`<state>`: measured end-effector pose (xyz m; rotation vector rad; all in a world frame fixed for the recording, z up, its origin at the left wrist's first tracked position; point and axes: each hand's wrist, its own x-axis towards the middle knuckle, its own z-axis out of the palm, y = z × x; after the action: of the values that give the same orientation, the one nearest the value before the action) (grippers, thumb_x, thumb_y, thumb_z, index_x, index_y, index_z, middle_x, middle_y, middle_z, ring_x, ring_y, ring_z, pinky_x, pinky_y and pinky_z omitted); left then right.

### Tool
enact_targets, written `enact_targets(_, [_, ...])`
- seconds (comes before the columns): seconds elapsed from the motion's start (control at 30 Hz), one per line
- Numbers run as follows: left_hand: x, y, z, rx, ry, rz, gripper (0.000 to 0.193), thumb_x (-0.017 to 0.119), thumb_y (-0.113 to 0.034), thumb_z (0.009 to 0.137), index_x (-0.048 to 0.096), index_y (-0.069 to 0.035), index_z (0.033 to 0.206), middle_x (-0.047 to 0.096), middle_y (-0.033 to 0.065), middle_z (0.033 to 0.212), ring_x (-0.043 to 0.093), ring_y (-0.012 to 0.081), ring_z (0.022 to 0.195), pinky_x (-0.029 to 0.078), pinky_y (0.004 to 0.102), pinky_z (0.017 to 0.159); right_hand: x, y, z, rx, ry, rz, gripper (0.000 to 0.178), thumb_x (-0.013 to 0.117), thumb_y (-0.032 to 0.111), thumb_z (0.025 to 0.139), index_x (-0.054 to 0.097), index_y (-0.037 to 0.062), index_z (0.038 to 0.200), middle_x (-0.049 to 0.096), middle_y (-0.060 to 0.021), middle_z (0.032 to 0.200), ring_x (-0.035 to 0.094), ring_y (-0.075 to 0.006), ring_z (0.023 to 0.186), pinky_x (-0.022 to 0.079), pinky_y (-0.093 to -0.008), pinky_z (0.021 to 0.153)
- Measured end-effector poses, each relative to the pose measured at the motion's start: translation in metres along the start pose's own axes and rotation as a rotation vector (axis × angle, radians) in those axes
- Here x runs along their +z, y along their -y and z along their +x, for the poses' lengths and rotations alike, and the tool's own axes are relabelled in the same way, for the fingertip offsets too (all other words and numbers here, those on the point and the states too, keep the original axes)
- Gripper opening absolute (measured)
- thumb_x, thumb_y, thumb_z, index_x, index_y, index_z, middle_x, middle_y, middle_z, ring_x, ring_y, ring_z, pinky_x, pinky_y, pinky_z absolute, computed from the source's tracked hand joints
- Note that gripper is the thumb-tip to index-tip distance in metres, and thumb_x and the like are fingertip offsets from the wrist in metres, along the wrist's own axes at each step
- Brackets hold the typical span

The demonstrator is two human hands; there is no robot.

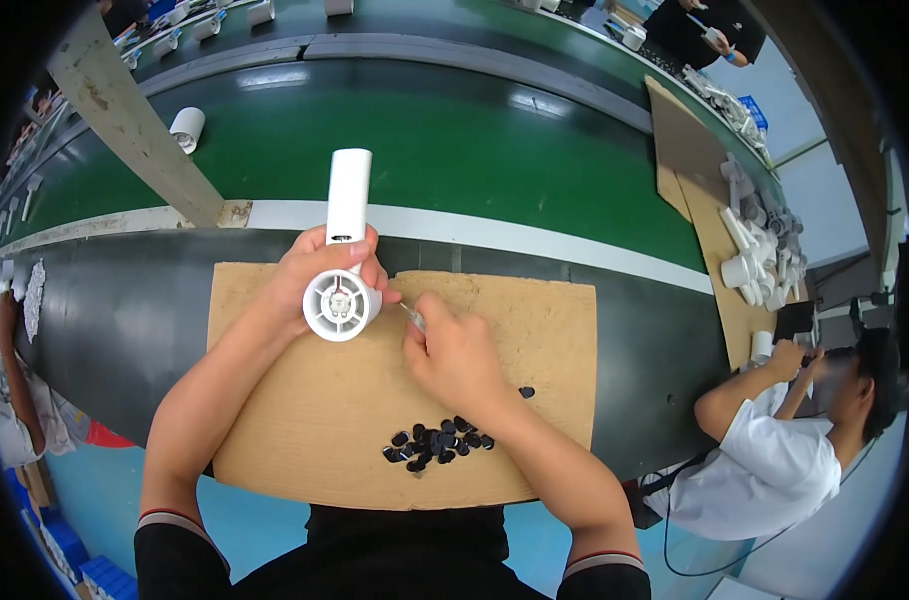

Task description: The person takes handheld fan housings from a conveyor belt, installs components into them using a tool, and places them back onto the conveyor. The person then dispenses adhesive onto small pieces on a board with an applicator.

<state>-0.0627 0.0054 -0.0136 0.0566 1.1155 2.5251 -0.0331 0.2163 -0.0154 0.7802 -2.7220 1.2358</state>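
Cardboard mat (304,430) underneath: left hand (309,275) grips white fan (342,290), handle pointing away; right hand (454,355) pinches tweezers (412,315) just right of it.

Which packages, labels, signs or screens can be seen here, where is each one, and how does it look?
Blue crates: lower left, on the floor beside the bench, box-shaped, stacked.
Blue crate: upper right, past the conveyor belt, a small box.
Cardboard sheets: right, brown and flat, carrying white plastic parts.
No label, sign or screen is clear enough to tell.
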Motion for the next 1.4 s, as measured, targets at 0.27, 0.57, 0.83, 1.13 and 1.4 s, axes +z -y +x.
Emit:
enact_targets(0.27, [-0.010,-0.025,0.009,0.213,-0.121,-0.275,0.071,0.053,-0.043,0.097,0.024,0.001,0.144,0.036,0.0327,0.147,0.040,0.0411,0.138,0.034,0.0579,0.112,0.002,-0.001,-0.002,0.013,-0.006,0.028,0.016,0.063,0.006,0.081,0.048,0.0024,0.081,0.060,-0.0178,0.069,0.061,-0.0402,0.063,0.048,-0.0468,0.056])
enact_targets(0.57, [-0.021,-0.019,0.013,0.314,-0.129,-0.198,0.067,0.054,-0.035,0.097,0.021,-0.015,0.151,0.036,0.0361,0.147,0.040,0.0451,0.138,0.034,0.0515,0.114,0.001,-0.003,-0.002,0.018,0.032,0.008,0.014,0.063,0.007,0.083,0.049,0.0022,0.082,0.059,-0.0183,0.068,0.060,-0.0399,0.062,0.047,-0.0460,0.056])
enact_targets(0.83, [-0.030,-0.016,0.007,0.273,-0.183,-0.027,0.056,0.055,-0.021,0.099,0.027,-0.013,0.147,0.064,0.0288,0.117,0.064,0.0352,0.108,0.050,0.0459,0.094,0.006,0.006,0.001,-0.028,0.030,-0.055,0.013,0.063,0.007,0.084,0.050,0.0031,0.081,0.057,-0.0185,0.065,0.060,-0.0397,0.060,0.046,-0.0449,0.055])
enact_targets(1.13, [-0.024,-0.008,0.012,0.249,-0.130,0.028,0.050,0.059,-0.014,0.097,0.037,-0.009,0.141,0.067,0.0206,0.102,0.067,0.0259,0.093,0.054,0.0367,0.082,-0.002,0.005,-0.008,-0.005,0.064,-0.158,0.013,0.063,0.009,0.087,0.053,0.0019,0.082,0.060,-0.0206,0.068,0.062,-0.0401,0.061,0.047,-0.0453,0.053])
enact_targets(1.4, [-0.021,-0.012,0.004,0.288,-0.201,0.288,0.040,0.054,-0.013,0.096,0.049,0.000,0.133,0.067,0.0123,0.094,0.064,0.0181,0.083,0.053,0.0303,0.078,0.012,0.001,-0.006,-0.032,0.073,-0.157,0.016,0.062,0.009,0.082,0.052,0.0040,0.093,0.064,-0.0181,0.083,0.065,-0.0398,0.074,0.050,-0.0501,0.059])
